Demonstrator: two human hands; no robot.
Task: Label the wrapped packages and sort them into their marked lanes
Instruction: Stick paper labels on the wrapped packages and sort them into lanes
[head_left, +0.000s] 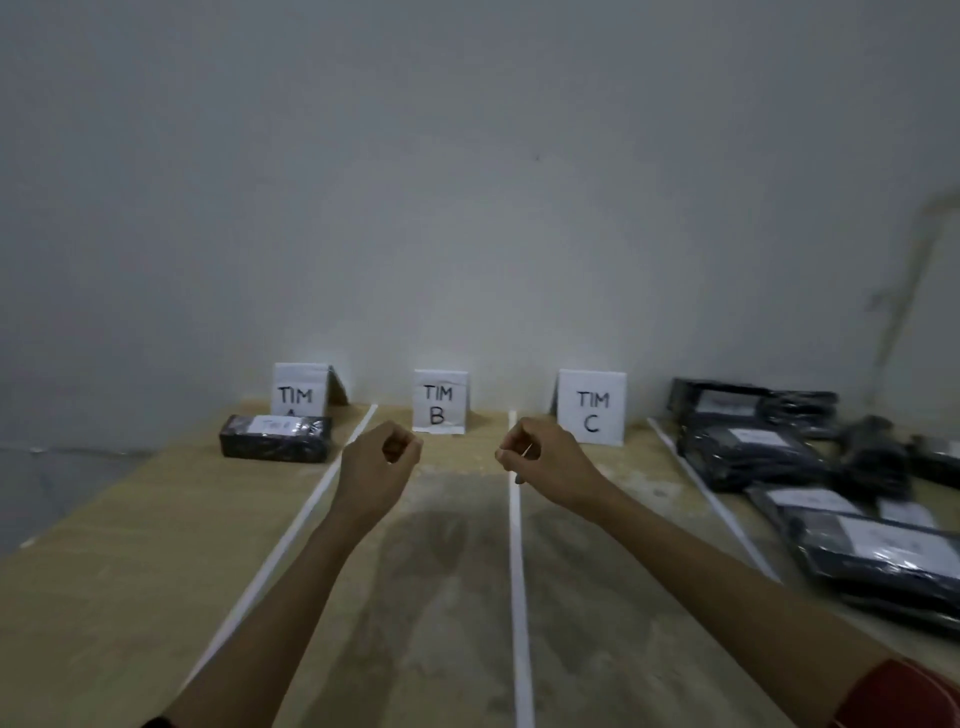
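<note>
Left of the left grip (382, 465) lies a package (275, 439).

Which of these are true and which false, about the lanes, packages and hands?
1. One wrapped package lies in lane A. True.
2. Lane B holds two packages. False: none shows there.
3. The TIM C sign stands right of the TIM B sign. True.
4. The pile of packages lies left of lane A. False: it lies right of lane C.
5. Both hands carry a package. False: the left hand and right hand hold no package.
</note>
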